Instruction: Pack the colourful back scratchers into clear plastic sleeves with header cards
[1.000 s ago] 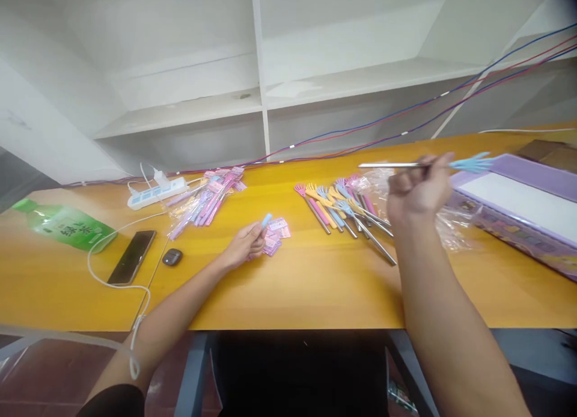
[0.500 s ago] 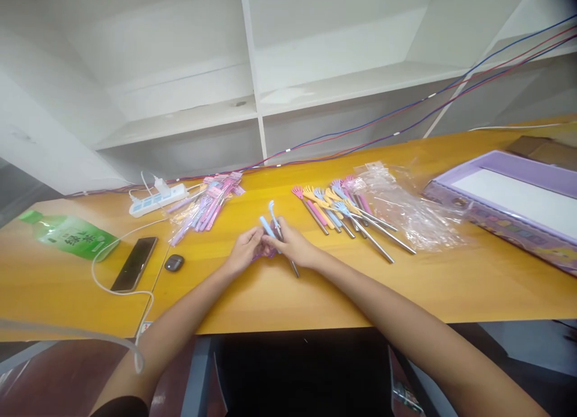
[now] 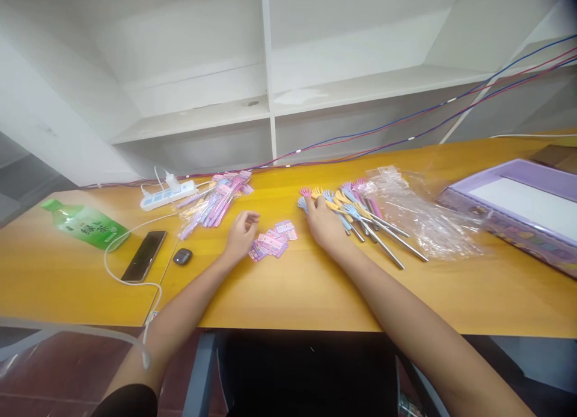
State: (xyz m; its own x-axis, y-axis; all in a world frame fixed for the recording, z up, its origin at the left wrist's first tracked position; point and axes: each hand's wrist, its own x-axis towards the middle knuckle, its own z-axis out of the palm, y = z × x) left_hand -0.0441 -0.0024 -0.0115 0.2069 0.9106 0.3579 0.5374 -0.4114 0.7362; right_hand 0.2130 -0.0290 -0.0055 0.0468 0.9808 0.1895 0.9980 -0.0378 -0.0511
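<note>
My left hand (image 3: 242, 232) is raised beside a small pile of pink and purple cards (image 3: 270, 243), its fingers curled but apart, with nothing in them. At the left edge of a pile of hand-shaped sticks (image 3: 356, 210) in pink, yellow and blue with metal rods, my right hand (image 3: 323, 222) reaches over a blue one and a pink one. Its fingertips touch the sticks, but its palm hides whether it grips any. Clear plastic bags (image 3: 410, 206) lie right of the sticks. Bagged sticks (image 3: 219, 200) lie behind my left hand.
At the left are a green bottle (image 3: 88, 225), a phone (image 3: 145, 256), a small black case (image 3: 183, 256), a white cable and a power strip (image 3: 166, 196). A purple box (image 3: 518, 206) stands at the right. Shelves and cables run behind the table.
My hands have parted. The blue stick that was between them is now at the left edge of the pile, by my right hand. The cards under my hands have come into view.
</note>
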